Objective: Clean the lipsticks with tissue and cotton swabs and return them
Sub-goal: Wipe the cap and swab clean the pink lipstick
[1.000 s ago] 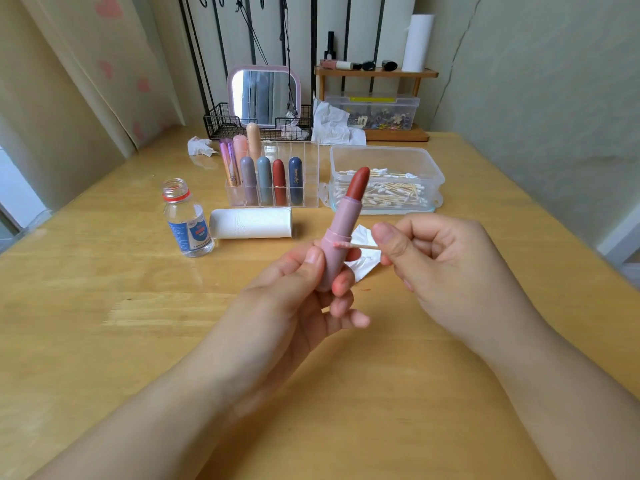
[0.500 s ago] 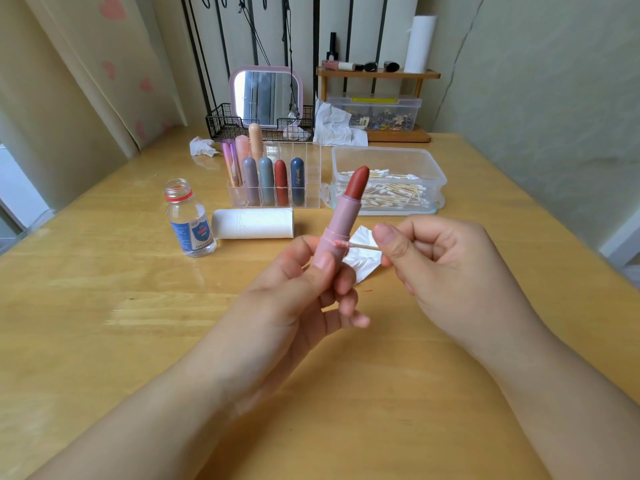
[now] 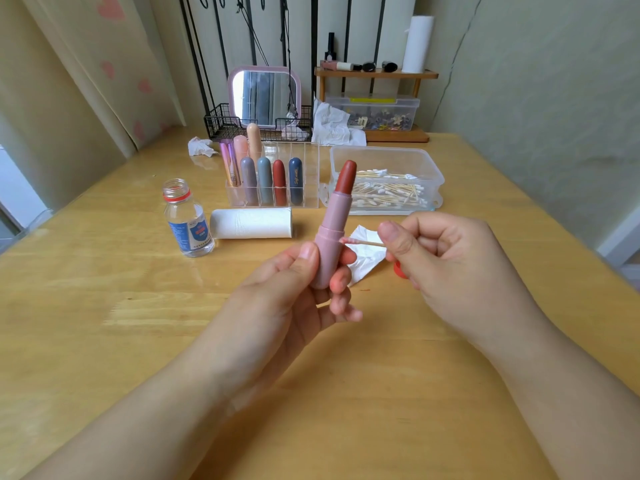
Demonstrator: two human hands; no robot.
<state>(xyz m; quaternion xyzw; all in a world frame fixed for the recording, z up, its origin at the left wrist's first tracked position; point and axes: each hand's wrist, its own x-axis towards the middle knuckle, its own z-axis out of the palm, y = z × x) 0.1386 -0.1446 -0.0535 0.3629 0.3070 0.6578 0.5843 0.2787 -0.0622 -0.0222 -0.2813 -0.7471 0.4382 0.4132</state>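
Note:
My left hand (image 3: 291,296) grips an uncapped pink lipstick (image 3: 333,230) upright, its red-brown bullet extended. My right hand (image 3: 446,268) pinches a cotton swab (image 3: 360,241); the swab's pink-stained tip touches the ridge of the tube's right side. A crumpled white tissue (image 3: 367,252) lies on the table just behind the hands. A clear acrylic organizer (image 3: 304,178) farther back holds several capped lipsticks. Beside it a clear plastic box (image 3: 391,157) is full of cotton swabs.
An open small bottle (image 3: 187,220) with a red neck ring stands at left, with a roll of tissue (image 3: 252,223) lying beside it. A red cap (image 3: 400,270) peeks from under my right hand. Mirror (image 3: 263,97), wire basket, and wooden shelf stand at the back.
The lipstick has tilted slightly more upright in my left hand, and the swab tip stays against the tube's ridge with small shifts.

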